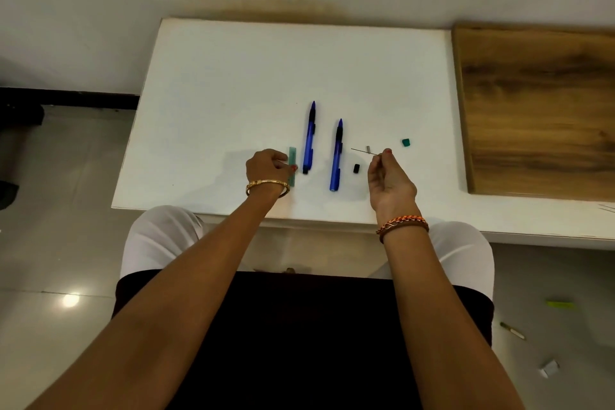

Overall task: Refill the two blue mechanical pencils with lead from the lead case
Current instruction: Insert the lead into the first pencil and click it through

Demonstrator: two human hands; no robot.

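Two blue mechanical pencils lie side by side on the white table point(233, 76), tips pointing away: the left pencil point(309, 138) and the right pencil point(336, 156). A green lead case point(292, 160) lies just left of them, and my left hand point(268, 168) holds it with curled fingers. My right hand point(387, 176) hovers right of the pencils and pinches a thin lead stick point(364, 151) that points left. On the table sit a small black cap point(356, 168), a small grey eraser piece point(368, 149) and a green case lid point(405, 142).
A wooden board point(539, 103) covers the table's right side. The wall runs along the far edge. My lap in dark cloth sits below the near edge. Small bits of litter point(549, 369) lie on the tiled floor at the right.
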